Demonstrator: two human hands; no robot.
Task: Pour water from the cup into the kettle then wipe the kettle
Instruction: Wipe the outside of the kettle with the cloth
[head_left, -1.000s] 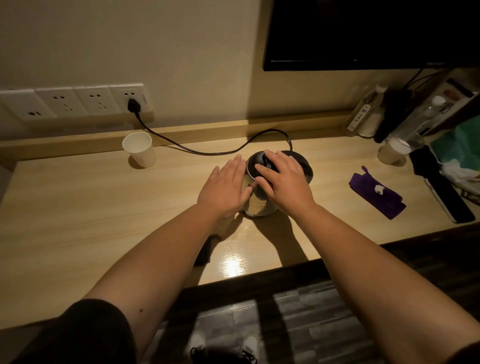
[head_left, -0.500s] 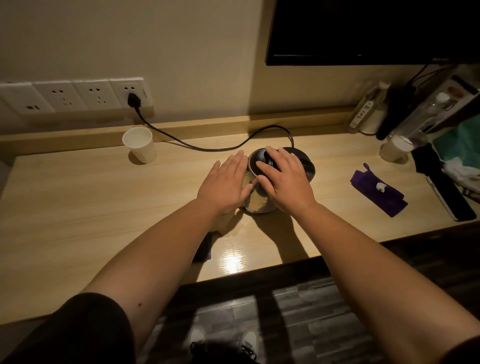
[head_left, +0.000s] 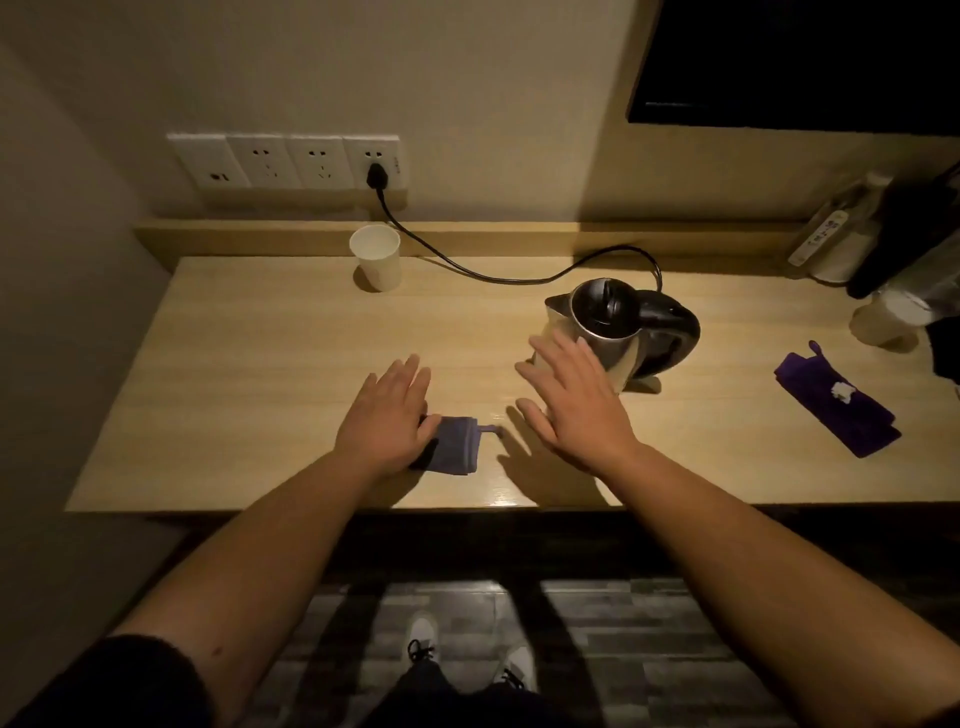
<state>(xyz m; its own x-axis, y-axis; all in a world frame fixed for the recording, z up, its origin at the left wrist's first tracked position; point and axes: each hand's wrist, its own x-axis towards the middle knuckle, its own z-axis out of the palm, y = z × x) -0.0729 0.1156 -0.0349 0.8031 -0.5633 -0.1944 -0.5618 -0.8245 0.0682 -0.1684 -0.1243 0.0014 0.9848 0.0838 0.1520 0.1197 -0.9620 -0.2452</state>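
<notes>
My left hand (head_left: 387, 418) sits on the folded cloth (head_left: 457, 446) near the tabletop's (head_left: 260, 364) front edge. Kettle (head_left: 605, 325) is behind my right hand (head_left: 574, 402), paper cup (head_left: 376, 255) back left by the wall, another cloth (head_left: 836, 402) far right.

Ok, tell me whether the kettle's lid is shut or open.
Shut. The black lid sits flat on top of the kettle, covering its mouth; the right hand is at its near side, off the lid.
</notes>
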